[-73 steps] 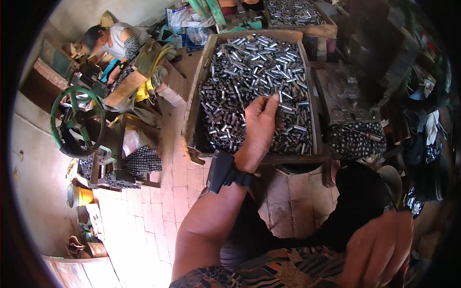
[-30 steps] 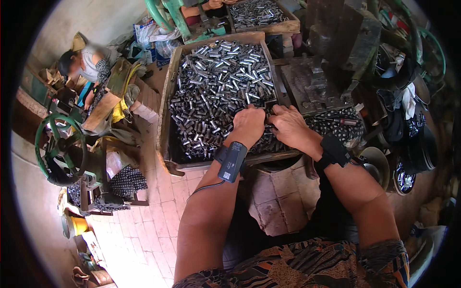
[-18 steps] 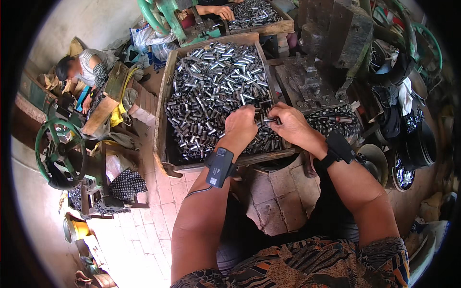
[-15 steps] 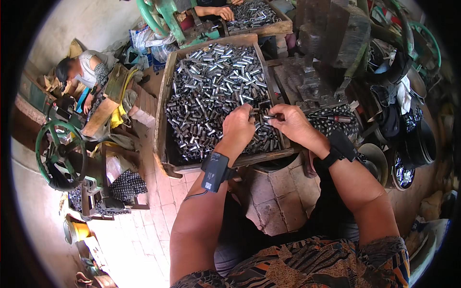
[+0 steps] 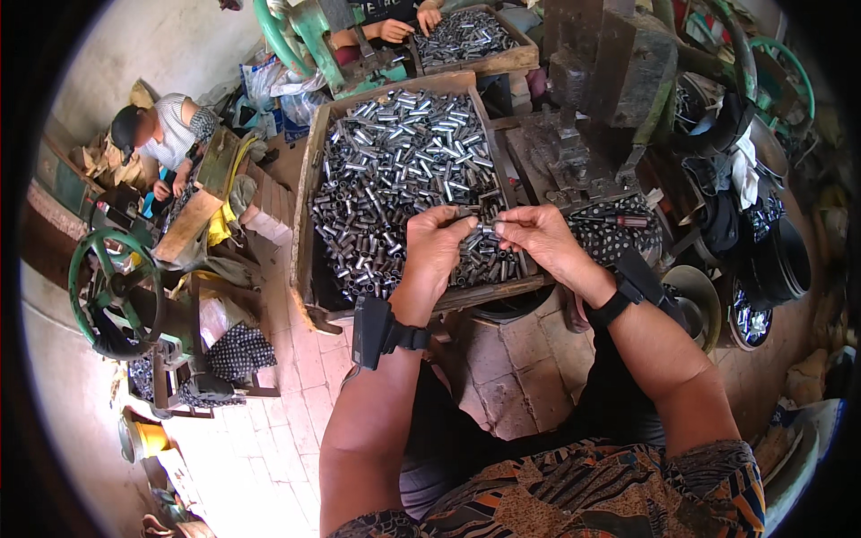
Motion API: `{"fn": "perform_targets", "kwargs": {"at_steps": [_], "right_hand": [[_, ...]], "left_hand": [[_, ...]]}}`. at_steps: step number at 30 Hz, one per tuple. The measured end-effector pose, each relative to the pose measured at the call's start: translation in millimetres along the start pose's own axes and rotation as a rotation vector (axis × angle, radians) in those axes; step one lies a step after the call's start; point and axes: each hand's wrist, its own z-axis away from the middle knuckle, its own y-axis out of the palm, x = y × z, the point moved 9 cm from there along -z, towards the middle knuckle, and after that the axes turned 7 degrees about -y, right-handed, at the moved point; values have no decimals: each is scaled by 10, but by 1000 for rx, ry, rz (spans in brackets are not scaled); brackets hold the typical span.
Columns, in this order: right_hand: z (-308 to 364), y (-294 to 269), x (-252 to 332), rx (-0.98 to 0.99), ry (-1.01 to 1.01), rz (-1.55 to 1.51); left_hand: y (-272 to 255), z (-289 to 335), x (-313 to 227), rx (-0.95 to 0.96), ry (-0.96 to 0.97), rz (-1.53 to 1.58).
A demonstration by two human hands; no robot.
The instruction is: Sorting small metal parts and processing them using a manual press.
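Note:
A shallow wooden tray [image 5: 303, 215] in front of me is heaped with small metal tubes [image 5: 404, 148], some shiny, others dark. Over its near right part, my left hand [image 5: 434, 247] pinches a small metal tube [image 5: 467, 212] between thumb and fingers. Close beside it, my right hand [image 5: 542, 237] has its thumb and fingertips closed on another small metal piece, mostly hidden by the fingers. The fingertips of both hands almost meet, and whether the two pieces touch cannot be made out.
A dark iron press [image 5: 574, 152] stands right of the tray. Metal basins [image 5: 695, 300] and a black bucket [image 5: 780, 269] sit farther right. Across from me, a co-worker's hands [image 5: 395, 30] are at a second tray [image 5: 511, 61]. Another person [image 5: 170, 130] works at left, beyond a green handwheel [image 5: 76, 282].
My hands have drawn nearer to each other. The left hand has turned, moving slightly left and down, so its thumb and the pinched piece show more. Opposite, the co-worker's hands have shifted.

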Motion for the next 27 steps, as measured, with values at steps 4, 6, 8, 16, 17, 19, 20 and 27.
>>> {"fn": "perform_targets", "kwargs": {"at_steps": [4, 6, 8, 16, 17, 19, 20, 27], "right_hand": [[31, -8, 74, -25, -8, -36], [31, -40, 98, -40, -26, -53], [24, -75, 119, -57, -53, -33], [47, -77, 216, -70, -167, -76], [48, -78, 237, -62, -201, -69], [46, -100, 223, -68, -185, -84], [45, -114, 209, -73, -168, -100], [76, -114, 238, -99, -176, -76]], "left_hand": [[-45, 20, 71, -11, -51, 13], [-35, 30, 81, -9, -52, 13], [-23, 39, 114, -8, -72, -3], [68, 79, 80, 12, -23, 22], [77, 84, 65, 4, -3, 3], [109, 93, 30, 17, 29, 0], [132, 97, 1, 29, 61, -2], [242, 274, -334, -143, 683, -554]]}}
